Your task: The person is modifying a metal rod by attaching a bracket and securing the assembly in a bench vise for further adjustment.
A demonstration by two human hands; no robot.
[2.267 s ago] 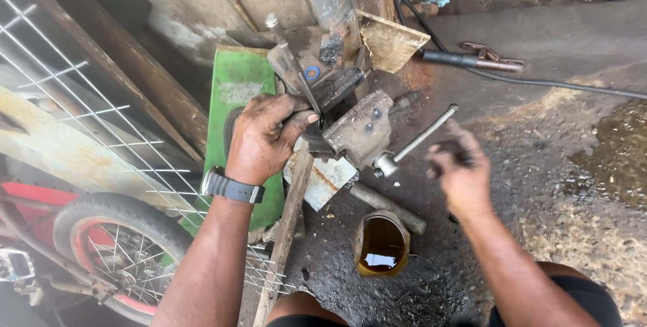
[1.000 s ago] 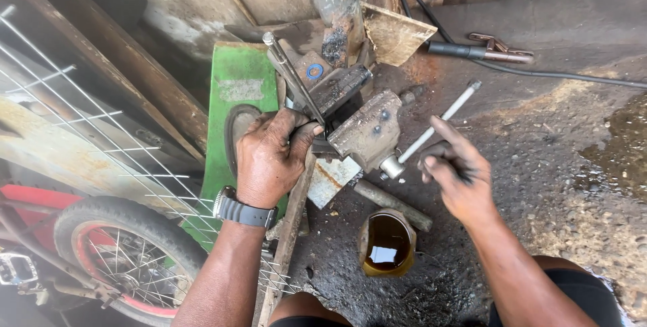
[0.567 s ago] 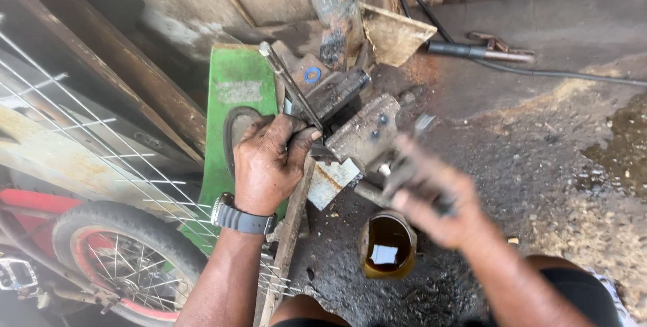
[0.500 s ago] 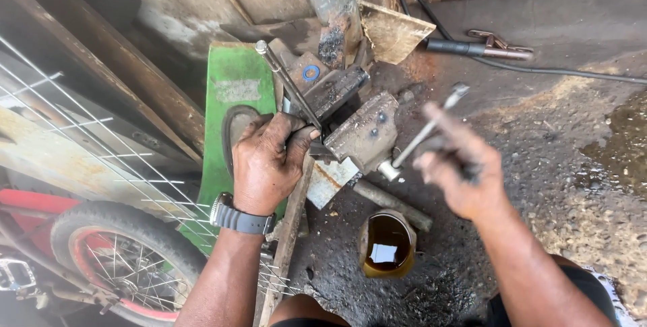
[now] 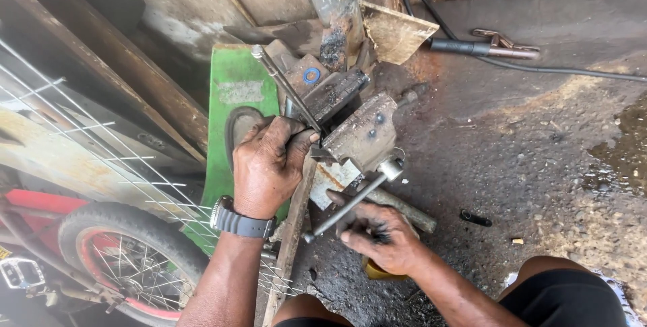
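Hands work a rusty grey metal bench vise (image 5: 360,135).
Left hand (image 5: 269,165) pinches a thin steel rod (image 5: 286,90) steady at the jaws; right hand (image 5: 381,236) curls round the vise's steel handle bar (image 5: 347,207).

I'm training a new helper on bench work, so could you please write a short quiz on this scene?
1. True or false: the right hand is on the vise handle.
2. What does the left hand steady at the vise? A) thin metal rod B) hammer C) paint can
3. What is worn on the left wrist?

Key: 1 true; 2 A; 3 a black watch.
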